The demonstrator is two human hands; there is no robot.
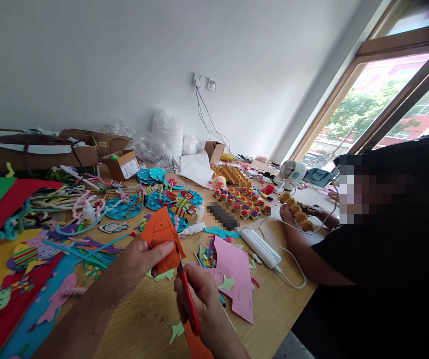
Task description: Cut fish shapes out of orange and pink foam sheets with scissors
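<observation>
- While the left hand pinches a flat orange paper sheet with pencil-like outlines drawn on it, thumb on top, the sheet's up above the light wooden surface.
- Right hand's wrapped round some red-handled metal scissors, blades at the sheet's right side.
- Pink paper piece lies just right of that, long white plastic power strip beyond it.

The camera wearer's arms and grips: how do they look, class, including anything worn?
The left grip and right grip are bare human hands, without gloves or visible rings. No sleeve, watch or bracelet shows on the visible forearms.
</observation>
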